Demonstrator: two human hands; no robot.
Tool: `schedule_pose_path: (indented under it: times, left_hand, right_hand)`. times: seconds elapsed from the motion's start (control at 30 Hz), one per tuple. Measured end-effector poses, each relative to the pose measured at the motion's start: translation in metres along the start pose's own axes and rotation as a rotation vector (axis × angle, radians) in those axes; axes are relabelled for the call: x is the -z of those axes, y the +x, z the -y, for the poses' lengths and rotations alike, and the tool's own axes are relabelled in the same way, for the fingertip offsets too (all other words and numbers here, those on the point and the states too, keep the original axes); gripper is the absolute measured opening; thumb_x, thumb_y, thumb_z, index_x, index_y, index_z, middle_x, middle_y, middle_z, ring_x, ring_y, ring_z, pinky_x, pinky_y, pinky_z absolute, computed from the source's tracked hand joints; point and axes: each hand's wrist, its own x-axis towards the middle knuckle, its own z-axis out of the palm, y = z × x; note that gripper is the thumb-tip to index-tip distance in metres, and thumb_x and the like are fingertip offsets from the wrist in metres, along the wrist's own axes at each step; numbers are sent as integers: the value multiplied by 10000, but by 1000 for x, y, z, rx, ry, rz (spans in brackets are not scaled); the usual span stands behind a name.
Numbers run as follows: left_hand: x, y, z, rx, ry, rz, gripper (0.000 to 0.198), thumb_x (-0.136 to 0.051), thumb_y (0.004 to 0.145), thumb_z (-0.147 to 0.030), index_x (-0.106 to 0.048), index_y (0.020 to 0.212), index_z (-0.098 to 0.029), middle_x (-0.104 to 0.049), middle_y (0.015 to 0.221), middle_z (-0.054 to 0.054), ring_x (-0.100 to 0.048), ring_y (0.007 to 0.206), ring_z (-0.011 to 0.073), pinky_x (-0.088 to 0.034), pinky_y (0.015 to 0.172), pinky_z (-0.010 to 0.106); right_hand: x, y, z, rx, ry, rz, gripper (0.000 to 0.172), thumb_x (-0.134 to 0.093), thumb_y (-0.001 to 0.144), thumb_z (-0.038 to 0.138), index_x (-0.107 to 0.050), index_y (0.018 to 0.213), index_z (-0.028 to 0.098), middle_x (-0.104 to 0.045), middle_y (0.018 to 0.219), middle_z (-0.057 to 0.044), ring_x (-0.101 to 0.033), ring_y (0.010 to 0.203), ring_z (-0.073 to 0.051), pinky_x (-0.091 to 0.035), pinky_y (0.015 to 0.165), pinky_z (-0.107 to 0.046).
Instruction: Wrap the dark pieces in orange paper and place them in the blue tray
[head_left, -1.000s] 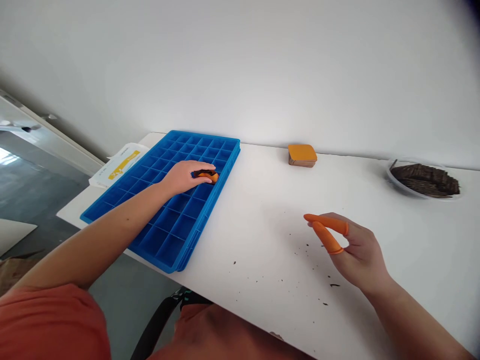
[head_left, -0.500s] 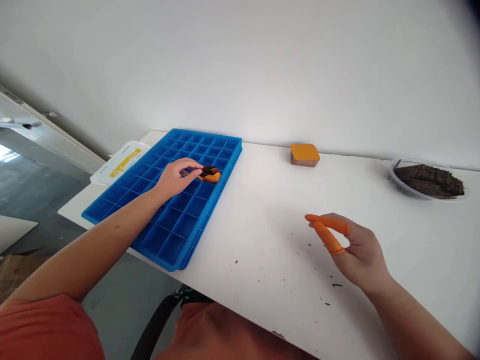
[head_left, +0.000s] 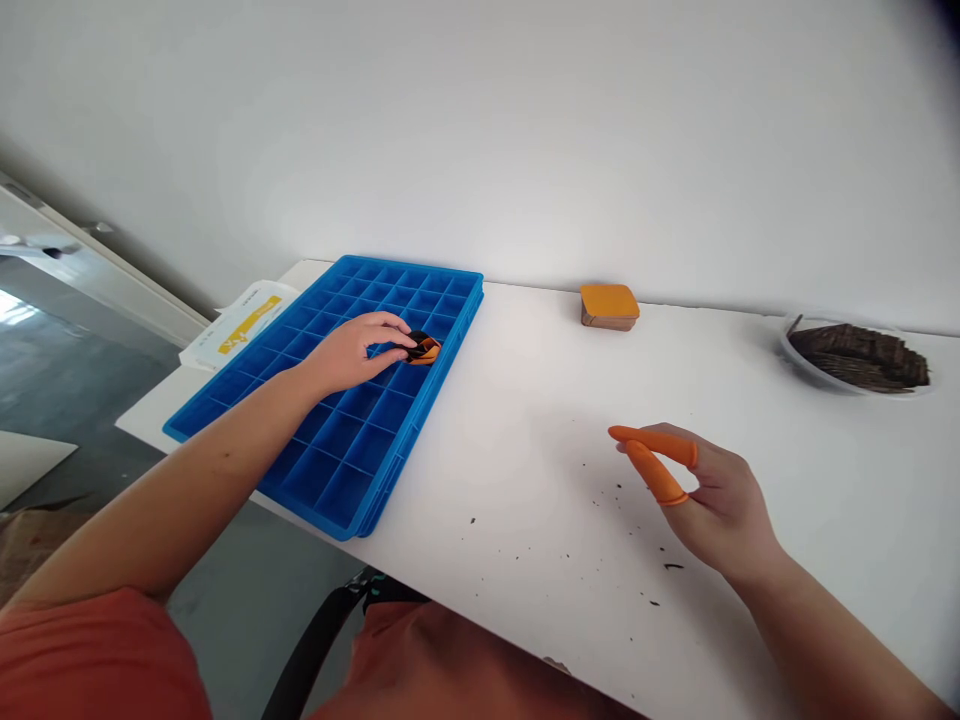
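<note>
My left hand (head_left: 349,350) reaches over a blue compartment tray (head_left: 341,525). Its thumb and forefinger close on the dark edge of a curled black-and-orange piece (head_left: 426,349), which sits in a compartment by the tray's right side. What exactly the piece is I cannot make out. Above the white table, my right hand (head_left: 694,480) holds its thumb and forefinger together in a pinch, both in orange finger cots (head_left: 660,472). Nothing shows between those fingertips.
A stack of orange-topped rounded cards (head_left: 609,306) stands near the wall. At the right, a clear bowl (head_left: 806,372) holds many thin dark brown strips (head_left: 862,358). Dark crumbs lie on the table (head_left: 525,450). Left of the tray is a white-and-yellow box (head_left: 244,320).
The curled piece has gone lower into its compartment and looks narrower. My left hand has shifted slightly right along with it. My right hand keeps its place and pinch.
</note>
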Motion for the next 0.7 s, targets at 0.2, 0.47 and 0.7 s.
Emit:
schedule_pose_path:
  times: [0.2, 0.47, 0.7]
  left_hand:
    - [0, 6, -11, 1, 89, 12, 271, -604, 915, -382, -775, 1054, -224, -666, 1268, 107, -611, 1235, 288, -501, 1097, 470]
    - [-2, 10, -17, 67, 217, 76, 397, -480, 965, -379, -801, 1109, -194, -709, 1235, 121, -652, 1114, 295, -520, 988, 476]
    - [-2, 15, -20, 104, 405, 21, 434, -427, 997, -383, -808, 1024, -176, -702, 1166, 135, -598, 1095, 318, -492, 918, 481]
  right_hand:
    - [0, -1, -1, 10, -13, 0, 183, -624, 990, 407, -786, 1060, 360, -786, 959, 13, -731, 834, -168, -578, 692, -291]
    - [1, -1, -2, 29, -39, -6, 186, -623, 991, 404, -790, 1058, 358, -791, 952, 12, -736, 830, -168, -582, 681, -287]
    - [0, 0, -1, 45, -55, -14, 185, -622, 992, 400, -789, 1058, 358, -788, 931, 17, -737, 812, -165, -577, 665, -282]
